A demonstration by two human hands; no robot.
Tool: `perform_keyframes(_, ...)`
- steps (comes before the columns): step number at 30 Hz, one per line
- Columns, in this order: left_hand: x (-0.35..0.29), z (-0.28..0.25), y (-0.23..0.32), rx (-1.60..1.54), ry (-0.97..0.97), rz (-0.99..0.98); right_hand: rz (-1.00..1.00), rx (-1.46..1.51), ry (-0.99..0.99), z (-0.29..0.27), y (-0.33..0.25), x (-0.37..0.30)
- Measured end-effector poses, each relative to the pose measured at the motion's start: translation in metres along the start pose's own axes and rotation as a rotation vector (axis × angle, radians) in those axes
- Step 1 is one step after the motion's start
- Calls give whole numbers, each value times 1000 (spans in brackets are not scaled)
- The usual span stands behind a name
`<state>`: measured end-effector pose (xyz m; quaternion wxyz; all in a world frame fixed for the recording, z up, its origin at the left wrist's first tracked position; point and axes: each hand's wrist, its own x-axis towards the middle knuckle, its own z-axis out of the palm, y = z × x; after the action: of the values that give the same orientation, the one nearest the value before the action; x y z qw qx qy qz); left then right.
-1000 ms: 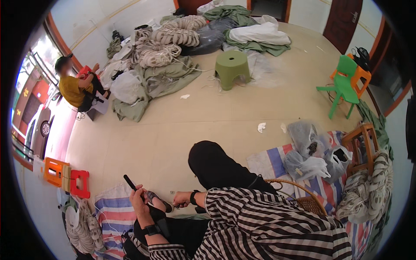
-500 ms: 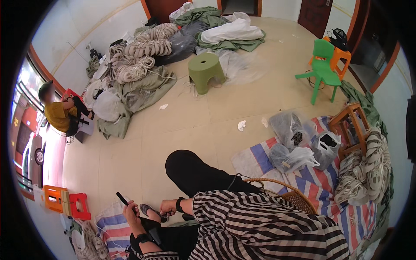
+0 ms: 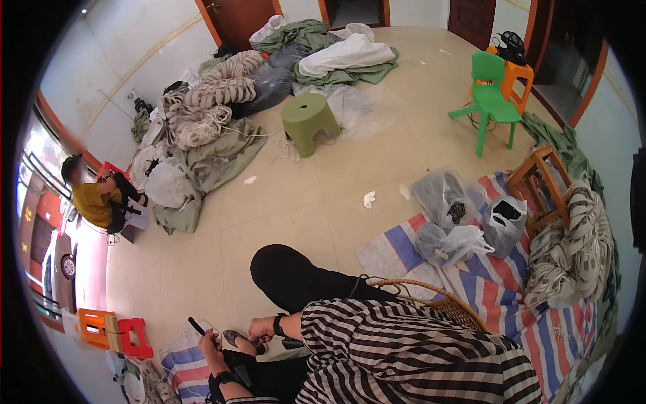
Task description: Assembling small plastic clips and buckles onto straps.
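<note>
My left hand (image 3: pixel 210 343) is closed around a slim black stick-shaped thing (image 3: pixel 195 326), whose far end juts up and to the left. My right hand (image 3: pixel 260 329) is held in a fist just to its right, and the two hands are apart. Whatever lies within the right fist is too small to make out. A dark band sits on each wrist. Below the hands are my black trousers (image 3: pixel 286 273) and a patterned shoe (image 3: pixel 235 339). A wicker basket (image 3: pixel 464 312) with a curved handle stands at my right side.
Bagged goods (image 3: pixel 447 242) lie on a striped sheet (image 3: pixel 484 276), beside a wooden stool (image 3: pixel 538 182) and coiled beige bands (image 3: pixel 585 236). A green stool (image 3: pixel 309 121), a green chair (image 3: pixel 494 97) and a large heap (image 3: pixel 215 94) stand farther off. Another person (image 3: pixel 94 202) sits at left.
The whole view has tilted slightly, so the room appears shifted. Both hands keep nearly the same pose, and the left still grips the black stick-shaped thing.
</note>
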<state>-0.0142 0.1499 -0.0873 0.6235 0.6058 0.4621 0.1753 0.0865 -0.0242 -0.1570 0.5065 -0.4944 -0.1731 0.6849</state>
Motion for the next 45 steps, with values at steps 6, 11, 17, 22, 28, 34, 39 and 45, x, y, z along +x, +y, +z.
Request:
perform_keyframes(6, 5, -11, -5, 20, 38, -67, 11, 1, -17, -1, -1, 4)
perform_keyframes(11, 7, -16, -7, 3, 6, -27, 25, 26, 0, -1, -3, 6)
perform_keyframes(17, 10, -17, -8, 31, 12, -58, -33, 60, 5, 0, 4, 10)
perform_keyframes(22, 13, -14, -9, 54, -4, -75, -31, 90, -97, 1, -1, 6)
perform_keyframes(28, 23, -3, -10, 46, -68, -46, 24, 155, -7, -3, 1, 14)
perform_keyframes(34, 33, 3, -4, 44, -75, -33, 57, 207, 0, -8, -7, 4)
perform_keyframes(39, 33, 13, 2, 70, -82, -4, 12, 164, -15, -7, -11, -17)
perform_keyframes(45, 33, 5, 0, 47, -100, 12, 9, 164, -4, -6, -17, -36)
